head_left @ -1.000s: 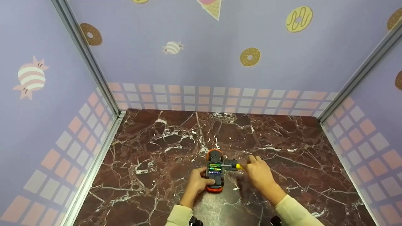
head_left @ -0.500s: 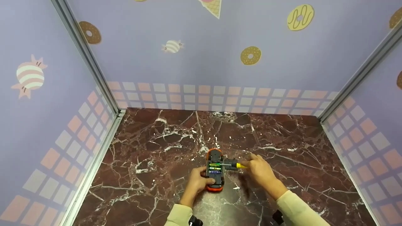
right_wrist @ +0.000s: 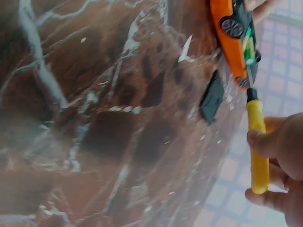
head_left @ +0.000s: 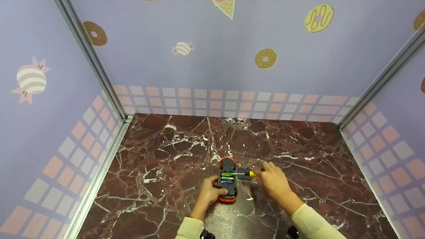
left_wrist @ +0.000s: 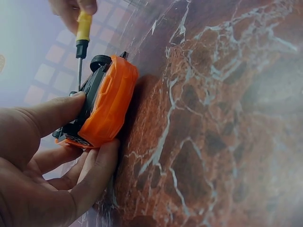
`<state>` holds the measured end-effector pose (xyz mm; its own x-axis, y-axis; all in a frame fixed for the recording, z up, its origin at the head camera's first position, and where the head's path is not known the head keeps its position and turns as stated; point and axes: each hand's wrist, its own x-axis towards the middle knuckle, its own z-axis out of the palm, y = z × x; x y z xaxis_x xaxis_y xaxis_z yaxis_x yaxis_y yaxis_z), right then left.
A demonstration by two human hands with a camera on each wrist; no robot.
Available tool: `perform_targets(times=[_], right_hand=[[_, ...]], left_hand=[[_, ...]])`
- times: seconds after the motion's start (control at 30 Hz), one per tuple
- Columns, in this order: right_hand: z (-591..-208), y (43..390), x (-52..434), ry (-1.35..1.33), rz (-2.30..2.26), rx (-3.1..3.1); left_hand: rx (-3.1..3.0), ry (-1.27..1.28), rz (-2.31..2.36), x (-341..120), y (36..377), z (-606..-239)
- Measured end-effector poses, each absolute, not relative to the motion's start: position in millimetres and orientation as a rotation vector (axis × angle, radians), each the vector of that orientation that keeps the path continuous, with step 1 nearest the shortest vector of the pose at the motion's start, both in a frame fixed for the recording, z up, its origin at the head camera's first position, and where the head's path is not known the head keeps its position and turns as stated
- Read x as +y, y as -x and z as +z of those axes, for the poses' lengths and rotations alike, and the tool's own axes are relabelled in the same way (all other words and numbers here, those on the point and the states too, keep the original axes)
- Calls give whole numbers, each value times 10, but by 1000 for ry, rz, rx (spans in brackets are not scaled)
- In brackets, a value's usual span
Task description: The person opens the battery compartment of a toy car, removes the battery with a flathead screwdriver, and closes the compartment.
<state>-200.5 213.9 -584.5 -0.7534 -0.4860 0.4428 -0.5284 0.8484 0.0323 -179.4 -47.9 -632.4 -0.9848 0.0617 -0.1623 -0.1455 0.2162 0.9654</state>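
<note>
An orange toy car [head_left: 227, 179] lies upside down on the marble table [head_left: 166, 172], its battery bay showing green and yellow cells. My left hand [head_left: 210, 192] grips the car's near end; in the left wrist view thumb and fingers [left_wrist: 90, 175] clamp the orange body [left_wrist: 106, 106]. My right hand [head_left: 273, 181] pinches a yellow-handled screwdriver [head_left: 249, 174] whose thin shaft reaches into the battery bay. The right wrist view shows the screwdriver [right_wrist: 255, 142] pointing at the car [right_wrist: 234, 38], held by my fingers [right_wrist: 279, 142].
A small dark cover piece [right_wrist: 212, 97] lies on the table beside the car, just right of it [head_left: 244, 176]. Patterned lilac walls [head_left: 212, 66] close the table on the left, back and right.
The right hand and screwdriver shifted slightly right, then back left toward the car. The left hand and the car stayed put.
</note>
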Motion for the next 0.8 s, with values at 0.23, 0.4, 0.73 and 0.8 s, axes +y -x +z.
perform_targets(times=[0.23, 0.4, 0.73, 0.8], right_hand=[[-5725, 2001, 2106, -731, -32, -2616], [-5718, 1993, 2150, -720, 67, -2663], [-5687, 1974, 2161, -782, 58, -2619], [-5655, 1968, 2135, -778, 23, -2630]], left_hand=[[2352, 106, 1846, -467, 1790, -6317], [2357, 106, 1847, -459, 1779, -6319], [2388, 133, 1808, -470, 1756, -6308], [2387, 135, 1807, -467, 1751, -6308]])
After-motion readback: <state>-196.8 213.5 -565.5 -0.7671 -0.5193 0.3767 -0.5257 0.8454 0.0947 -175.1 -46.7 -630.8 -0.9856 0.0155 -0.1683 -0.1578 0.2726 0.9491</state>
